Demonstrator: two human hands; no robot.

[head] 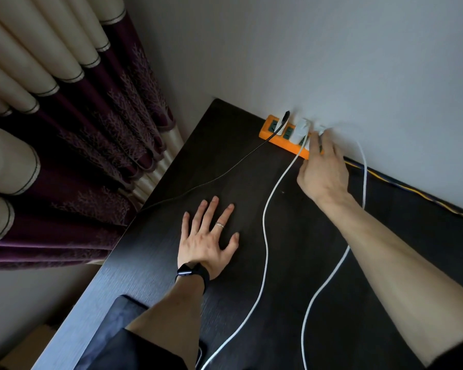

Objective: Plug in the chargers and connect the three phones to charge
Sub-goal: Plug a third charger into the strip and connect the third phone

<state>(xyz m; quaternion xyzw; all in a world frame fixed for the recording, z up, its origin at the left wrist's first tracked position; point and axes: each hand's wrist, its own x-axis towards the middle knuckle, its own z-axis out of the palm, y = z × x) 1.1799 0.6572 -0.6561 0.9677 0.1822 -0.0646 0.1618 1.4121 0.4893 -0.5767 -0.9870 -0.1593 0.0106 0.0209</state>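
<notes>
The orange plastic power strip (284, 137) with dark green sockets lies at the far edge of the dark wood-grain counter (251, 188), pressed against the pale wall (305, 62). A black plug (281, 122) sits in its left end, and its black braided cable (219, 174) trails across the counter to the left edge, where it drops off beside the purple and cream pleated curtain (64, 129). Next along the strip stands a white charger block (300, 132), whose white cable (265, 236) snakes toward the near edge.

The right hand (322, 169) reaches over the strip's right end, fingers closed around a second white charger (320, 132) at the socket there; whether it is fully seated cannot be told. Its white cable (332, 273) loops up against the wall, then runs back under the forearm toward the near edge. A yellow and dark cord (412, 193) follows the wall line to the right.

The left hand (207, 239), with a ring and a black wrist band (191, 273), lies flat on the counter with fingers spread, gripping nothing, in the open stretch between the black cable and the first white one. A dark flat object (123, 311) lies at the near left, partly hidden by a dark sleeve (134, 351). The counter's centre and right are otherwise bare.
</notes>
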